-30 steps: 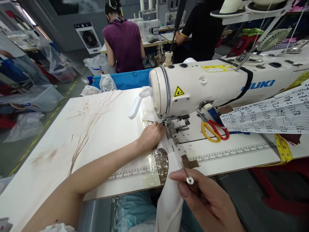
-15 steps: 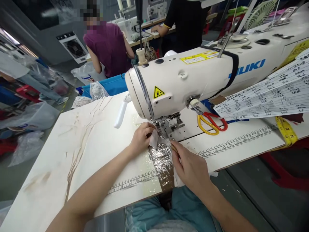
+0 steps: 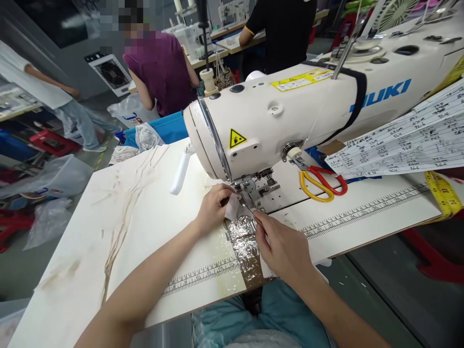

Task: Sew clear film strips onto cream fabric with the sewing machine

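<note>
Under the head of a white sewing machine (image 3: 250, 125), my left hand (image 3: 214, 207) is closed in a pinch on a small piece of thin white fabric (image 3: 232, 207) beside the presser foot area. From the right, my right hand (image 3: 284, 244) grips a slim metal tool (image 3: 248, 207), its tip pointing up and left at the fabric by the needle area. Whether that tool is a pair of tweezers or an awl I cannot tell. Below the fabric, shiny clear tape (image 3: 246, 241) covers a brown strip of the table front. The needle itself is hidden.
Red-and-yellow-handled scissors (image 3: 319, 183) hang at the machine's right. Handwritten sheets (image 3: 402, 140) and a yellow tape measure (image 3: 444, 193) lie further right. A white-handled tool (image 3: 180, 174) rests left of the machine head. Co-workers sit beyond, and another person (image 3: 61, 96) stands at far left.
The view has shifted slightly. Both hands keep nearly the same place and grip at the fabric. The person at far left shows more fully now.
</note>
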### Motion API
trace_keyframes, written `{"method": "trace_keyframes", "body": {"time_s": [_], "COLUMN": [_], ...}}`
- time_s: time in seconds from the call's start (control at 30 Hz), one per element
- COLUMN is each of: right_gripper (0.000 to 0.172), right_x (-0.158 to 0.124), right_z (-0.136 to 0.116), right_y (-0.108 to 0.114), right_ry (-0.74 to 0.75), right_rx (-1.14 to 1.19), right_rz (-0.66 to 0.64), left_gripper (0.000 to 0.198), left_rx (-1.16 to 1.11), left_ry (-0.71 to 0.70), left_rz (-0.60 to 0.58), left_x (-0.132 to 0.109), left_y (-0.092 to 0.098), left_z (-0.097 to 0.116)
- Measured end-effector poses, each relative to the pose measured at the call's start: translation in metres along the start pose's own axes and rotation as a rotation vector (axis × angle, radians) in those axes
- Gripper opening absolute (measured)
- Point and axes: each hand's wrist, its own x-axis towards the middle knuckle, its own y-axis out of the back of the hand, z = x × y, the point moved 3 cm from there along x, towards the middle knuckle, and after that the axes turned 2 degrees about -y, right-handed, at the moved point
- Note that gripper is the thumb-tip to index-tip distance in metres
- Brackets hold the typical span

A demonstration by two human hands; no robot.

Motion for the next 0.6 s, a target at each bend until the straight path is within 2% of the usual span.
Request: {"method": "trace_keyframes", "body": {"time_s": [0.2,0.6], "right_gripper": [0.029,0.033], "right_x": [-0.0010,0.0034], "right_z": [-0.0002,-0.0021], "right_y": [0.0009,-0.0028], "right_ry": [0.028,0.055], "right_rx": [0.037,-0.029], "right_rz": [0.046,0.019], "left_gripper": [0.017,0.012], "left_rx": [0.028,0.112], "left_ry": [-0.025,-0.030], "left_rz": [0.001,0.016], "left_x": [-0.0005,0.0027], "left_y": [-0.0013,-0.0048], "left_z": [-0.0027,0.0055]}}
